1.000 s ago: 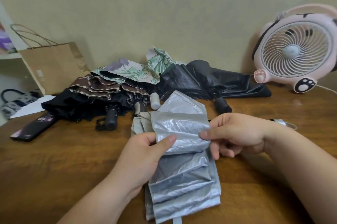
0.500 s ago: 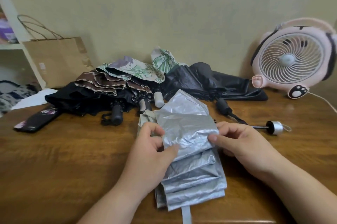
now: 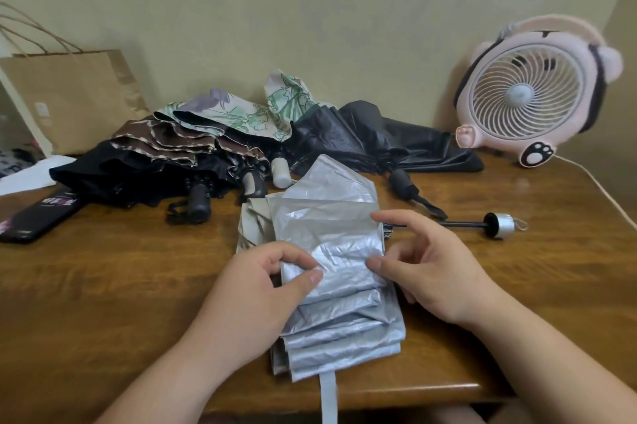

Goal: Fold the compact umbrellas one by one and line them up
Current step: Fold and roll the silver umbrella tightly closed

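My left grip [image 3: 262,289] pinches the crinkled silver compact umbrella [image 3: 337,216] — limp, slippery, I'd hold its pleats — right grip [image 3: 434,271] apart, thumb touching

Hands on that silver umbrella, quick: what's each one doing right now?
Left hand: pinching a canopy fold of the silver umbrella.
Right hand: open, thumb and forefinger touching its right edge.

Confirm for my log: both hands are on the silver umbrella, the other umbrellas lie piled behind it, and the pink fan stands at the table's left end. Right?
No: the head view shows the fan at the right end of the table. The left hand and right hand are on the silver umbrella, other umbrellas piled behind.
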Available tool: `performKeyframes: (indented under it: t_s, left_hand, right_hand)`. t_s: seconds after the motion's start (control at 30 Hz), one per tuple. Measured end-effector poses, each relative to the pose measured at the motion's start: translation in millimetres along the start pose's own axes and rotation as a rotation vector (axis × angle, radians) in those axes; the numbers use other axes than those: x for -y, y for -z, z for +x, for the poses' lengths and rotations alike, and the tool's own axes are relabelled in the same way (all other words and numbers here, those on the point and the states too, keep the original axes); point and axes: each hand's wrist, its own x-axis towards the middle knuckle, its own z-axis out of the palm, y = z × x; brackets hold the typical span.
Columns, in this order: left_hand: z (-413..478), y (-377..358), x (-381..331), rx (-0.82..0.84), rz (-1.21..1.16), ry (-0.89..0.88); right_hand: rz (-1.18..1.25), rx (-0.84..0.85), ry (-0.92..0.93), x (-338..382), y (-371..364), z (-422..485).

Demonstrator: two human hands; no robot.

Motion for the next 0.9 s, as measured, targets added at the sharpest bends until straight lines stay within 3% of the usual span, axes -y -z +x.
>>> performKeyframes:
  t_s: [0.2,0.33,0.4,0.5,0.57,0.9]
  left_hand:
    - [-9,2,-10,-0.004,0.237,-0.012]
    - [23,6,-23,-0.290,0.650,-0.493]
    - [52,5,-40,-0.118,0.770,-0.547]
    - [87,-7,-47,0.390,1.063,-0.348]
    - [92,-16,-34,0.547,1.144,-0.262]
    - [75,-28,2,0.521,1.087,-0.489]
  right_hand:
    - [-0.006,0.005,0.002,1,2,-1]
    - [-0.043,-0.012,0.003,-5,-1,3]
    - [-0.029,-0.024,0.013,-6,-2,4]
    - [0.015,-0.042,0.011,-8,-1,3]
    - [0.014,-0.041,0.016,-10,-1,3]
    - [-0.089,-0.039,0.067,-15,2,2]
